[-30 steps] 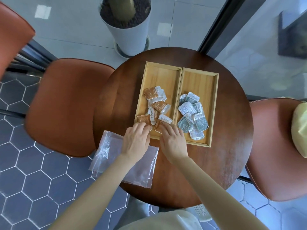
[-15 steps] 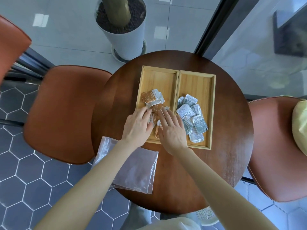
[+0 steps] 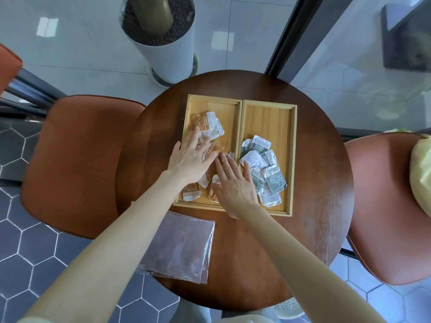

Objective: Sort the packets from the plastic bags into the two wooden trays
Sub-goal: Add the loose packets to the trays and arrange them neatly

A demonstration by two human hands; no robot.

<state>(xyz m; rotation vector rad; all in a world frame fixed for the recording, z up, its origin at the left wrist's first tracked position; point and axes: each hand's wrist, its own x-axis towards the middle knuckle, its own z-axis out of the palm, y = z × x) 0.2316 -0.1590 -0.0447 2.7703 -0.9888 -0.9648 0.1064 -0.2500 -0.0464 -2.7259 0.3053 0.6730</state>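
Two wooden trays sit side by side on the round table (image 3: 310,229). The left tray (image 3: 211,106) holds several orange-brown packets (image 3: 202,122). The right tray (image 3: 268,117) holds several grey-green packets (image 3: 263,159). My left hand (image 3: 190,162) lies flat, fingers spread, on the orange packets in the left tray. My right hand (image 3: 234,183) also rests flat on that tray's packets, its edge near the divide between the trays. Neither hand grips anything. Flat clear plastic bags (image 3: 179,248) lie on the table's near left edge, partly under my left forearm.
Rust-coloured chairs stand to the left (image 3: 77,159) and right (image 3: 384,206) of the table. A white planter (image 3: 168,52) stands on the tiled floor beyond the table. A yellowish object (image 3: 419,173) lies on the right chair.
Both hands have slid from the near end of the left tray up over its middle, spreading flat on the orange packets. The view has shifted slightly.
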